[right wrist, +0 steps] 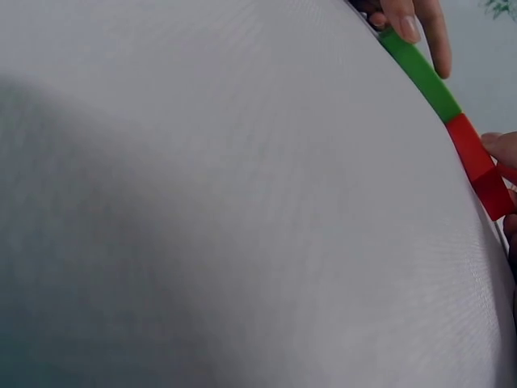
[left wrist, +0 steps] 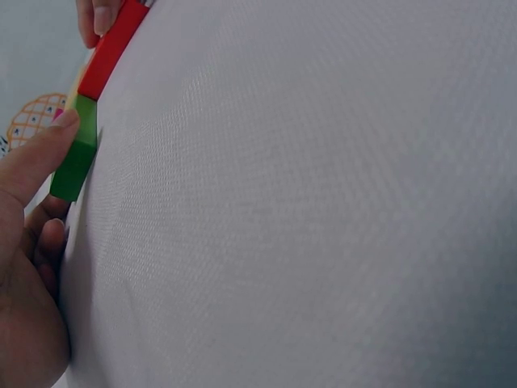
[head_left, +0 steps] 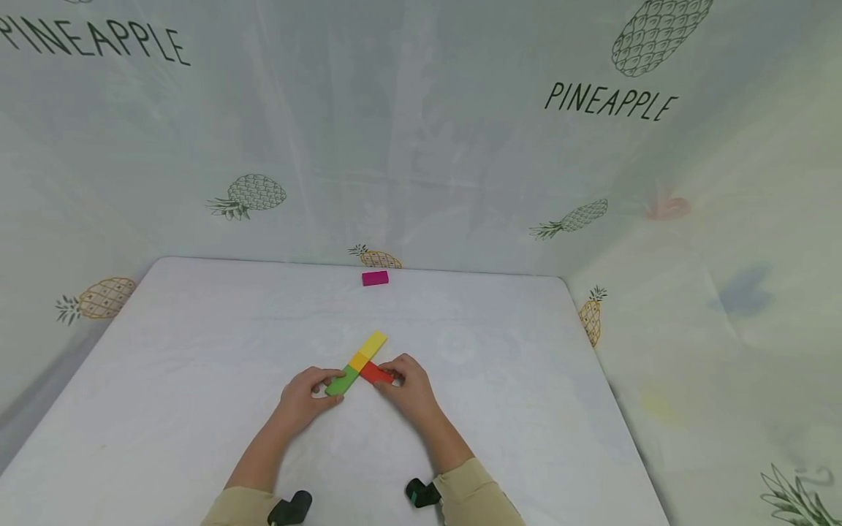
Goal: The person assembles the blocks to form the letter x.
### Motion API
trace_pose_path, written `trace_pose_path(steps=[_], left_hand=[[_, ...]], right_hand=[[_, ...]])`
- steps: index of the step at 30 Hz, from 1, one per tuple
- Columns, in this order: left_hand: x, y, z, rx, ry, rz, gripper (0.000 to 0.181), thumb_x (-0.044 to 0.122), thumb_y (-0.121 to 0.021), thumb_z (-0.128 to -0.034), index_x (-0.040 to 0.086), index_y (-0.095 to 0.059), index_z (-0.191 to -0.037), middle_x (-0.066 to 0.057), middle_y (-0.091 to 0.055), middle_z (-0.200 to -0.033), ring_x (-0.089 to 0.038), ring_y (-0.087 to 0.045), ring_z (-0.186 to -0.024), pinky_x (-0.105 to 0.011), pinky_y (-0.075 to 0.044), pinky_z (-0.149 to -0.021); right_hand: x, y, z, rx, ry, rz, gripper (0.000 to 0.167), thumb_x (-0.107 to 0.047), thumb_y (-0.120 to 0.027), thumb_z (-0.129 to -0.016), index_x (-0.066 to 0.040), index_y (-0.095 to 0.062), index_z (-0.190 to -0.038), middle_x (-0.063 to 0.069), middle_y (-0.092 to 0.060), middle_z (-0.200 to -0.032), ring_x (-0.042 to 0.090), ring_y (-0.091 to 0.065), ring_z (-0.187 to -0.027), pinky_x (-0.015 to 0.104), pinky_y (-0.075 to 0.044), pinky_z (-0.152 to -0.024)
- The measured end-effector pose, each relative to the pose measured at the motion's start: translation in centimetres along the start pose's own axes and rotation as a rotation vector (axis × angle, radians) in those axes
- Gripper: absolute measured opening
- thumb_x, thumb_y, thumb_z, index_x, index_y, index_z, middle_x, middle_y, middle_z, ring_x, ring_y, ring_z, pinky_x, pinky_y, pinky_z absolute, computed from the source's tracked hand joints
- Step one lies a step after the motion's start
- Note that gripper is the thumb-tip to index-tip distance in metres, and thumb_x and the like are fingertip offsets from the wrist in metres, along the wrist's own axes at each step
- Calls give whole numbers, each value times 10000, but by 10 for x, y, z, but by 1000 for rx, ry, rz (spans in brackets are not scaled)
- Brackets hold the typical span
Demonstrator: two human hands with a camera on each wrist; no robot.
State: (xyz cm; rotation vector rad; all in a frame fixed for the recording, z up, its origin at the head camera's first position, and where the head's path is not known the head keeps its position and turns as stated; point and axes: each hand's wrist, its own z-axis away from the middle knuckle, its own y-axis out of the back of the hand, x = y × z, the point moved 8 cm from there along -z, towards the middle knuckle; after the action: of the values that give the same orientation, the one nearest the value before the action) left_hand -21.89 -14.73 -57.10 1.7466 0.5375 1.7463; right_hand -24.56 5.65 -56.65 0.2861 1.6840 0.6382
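Note:
Several coloured blocks lie together near the middle of the table. A yellow block (head_left: 374, 342), an orange block (head_left: 358, 361) and a green block (head_left: 342, 382) make a slanted row. From the row a red block (head_left: 374, 373) branches toward the lower right, its end against the row. My left hand (head_left: 299, 399) pinches the green block (left wrist: 74, 170) between thumb and fingers. The red block (right wrist: 470, 153) is pinched at its outer end by my right hand (head_left: 412, 389). In both wrist views the red and green blocks meet at a corner; the yellow one is mostly hidden there.
A magenta block (head_left: 375, 278) lies alone at the table's far edge. The white table (head_left: 513, 409) is bordered behind and at the sides by a pale cloth (head_left: 408, 131) printed with pineapples. Dark wrist-worn devices (head_left: 422, 493) sit at both sleeves.

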Motion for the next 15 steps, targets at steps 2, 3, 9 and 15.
trace_pose_path(steps=[2, 3, 9, 15], left_hand=[[0, 1, 1, 7, -9, -1, 386, 142, -812, -795, 183, -700, -1163, 52, -561, -907, -157, -452, -818, -322, -403, -714], [0, 1, 1, 11, -13, 0, 385, 138, -813, -793, 180, -702, -1159, 51, -562, -905, -155, -452, -815, -320, -403, -712], [1, 1, 2, 25, -26, -3, 386, 140, -818, -788, 177, -703, -1155, 57, -563, -900, -147, -450, -811, -310, -403, -706], [1, 1, 2, 22, -26, -3, 391, 136, -818, -786, 177, -702, -1157, 59, -558, -896, -151, -450, -812, -312, -401, -709]], right_hand=[[-2, 0, 0, 3, 17, -2, 232, -201, -790, -830, -158, -744, -1053, -110, -553, -886, 73, -504, -803, 242, -454, -717], [-3, 1, 0, 6, 27, -3, 233, -199, -793, -828, -155, -745, -1052, -108, -554, -882, 74, -505, -799, 243, -453, -714], [-5, 1, 1, 16, 61, -5, 230, -198, -797, -825, -151, -746, -1044, -105, -557, -875, 84, -506, -787, 244, -445, -704], [-5, 1, 1, 10, 54, -3, 234, -208, -791, -829, -153, -745, -1052, -106, -558, -881, 80, -502, -788, 243, -446, -703]])
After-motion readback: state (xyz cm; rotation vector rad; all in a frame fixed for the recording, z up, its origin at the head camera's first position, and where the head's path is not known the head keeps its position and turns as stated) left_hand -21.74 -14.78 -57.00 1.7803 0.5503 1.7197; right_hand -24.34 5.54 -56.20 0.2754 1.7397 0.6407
